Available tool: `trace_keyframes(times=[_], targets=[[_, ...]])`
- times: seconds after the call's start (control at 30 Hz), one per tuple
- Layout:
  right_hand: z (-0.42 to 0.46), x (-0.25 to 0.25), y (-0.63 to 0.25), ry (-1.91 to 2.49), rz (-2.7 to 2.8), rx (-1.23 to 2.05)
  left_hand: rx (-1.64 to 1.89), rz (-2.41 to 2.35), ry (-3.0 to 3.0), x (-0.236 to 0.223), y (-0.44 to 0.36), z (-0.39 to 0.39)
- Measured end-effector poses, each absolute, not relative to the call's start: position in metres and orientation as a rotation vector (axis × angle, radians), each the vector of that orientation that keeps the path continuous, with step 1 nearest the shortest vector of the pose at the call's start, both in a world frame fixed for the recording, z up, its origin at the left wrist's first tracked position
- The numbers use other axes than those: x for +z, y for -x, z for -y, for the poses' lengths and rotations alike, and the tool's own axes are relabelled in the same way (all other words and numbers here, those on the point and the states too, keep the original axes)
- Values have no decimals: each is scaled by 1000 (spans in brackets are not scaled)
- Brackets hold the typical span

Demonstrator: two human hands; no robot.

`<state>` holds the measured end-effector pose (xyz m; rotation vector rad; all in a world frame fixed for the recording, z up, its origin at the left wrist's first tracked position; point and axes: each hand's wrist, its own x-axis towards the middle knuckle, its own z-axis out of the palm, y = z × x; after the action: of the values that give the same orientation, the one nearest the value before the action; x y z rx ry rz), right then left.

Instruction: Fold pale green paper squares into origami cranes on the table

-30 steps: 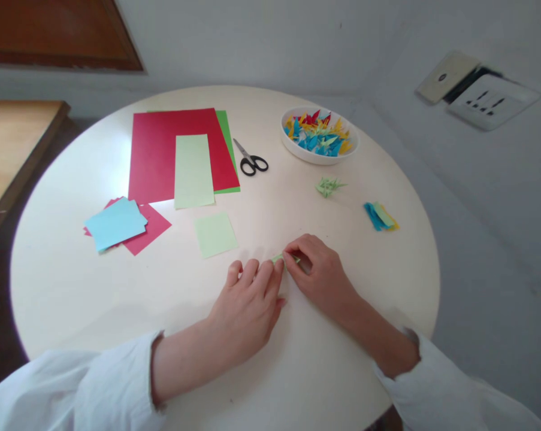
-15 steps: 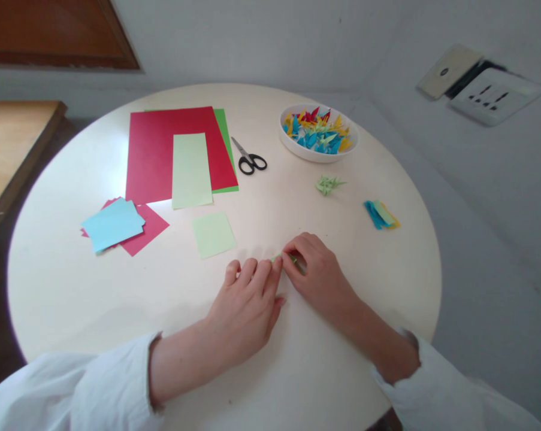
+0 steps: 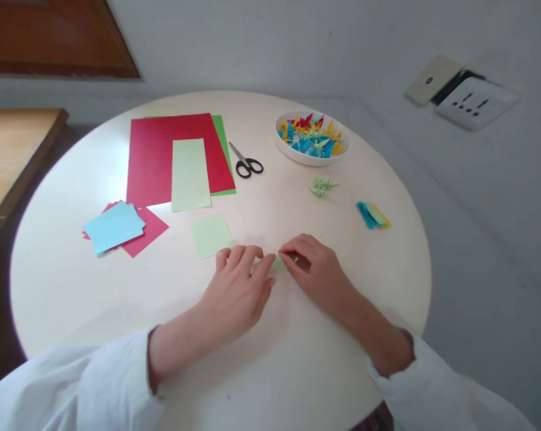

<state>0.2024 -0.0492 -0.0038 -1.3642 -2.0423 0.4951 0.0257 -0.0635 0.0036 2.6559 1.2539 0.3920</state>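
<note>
A small piece of folded light green paper lies on the white round table between my hands, partly hidden by fingers. My right hand pinches it between thumb and index finger from the right. At its left edge rests the index fingertip of my left hand, whose fingers are bent and spread, with the thumb apart below. Just beyond the left hand is a flat light green paper square. A small heap of folded light green paper pieces sits ahead of my right hand.
At the back right stands a white oval dish of colourful paper cranes. Black-handled scissors lie beside large red sheets with a light green strip on top. Blue cards lie left; folded coloured strips lie right.
My left hand has shifted slightly left, and its index finger has drawn back from the right fingertips, exposing more of the green paper. The view has tilted a little.
</note>
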Motion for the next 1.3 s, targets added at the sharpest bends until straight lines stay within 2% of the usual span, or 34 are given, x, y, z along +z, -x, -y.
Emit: trace_keyframes(times=[0.2, 0.73, 1.1, 1.3], targets=[[46, -7, -202, 1226, 1901, 583, 614, -1283, -2417, 3, -23, 52], [45, -15, -199, 1046, 2079, 316, 749, -1318, -2496, -1, -23, 43], [53, -10, -198, 1068, 2293, -146, 776, -1137, -2797, -5, -23, 45], [60, -14, -197, 1103, 2249, 25, 717, -1136, -2800, -4, -23, 47]])
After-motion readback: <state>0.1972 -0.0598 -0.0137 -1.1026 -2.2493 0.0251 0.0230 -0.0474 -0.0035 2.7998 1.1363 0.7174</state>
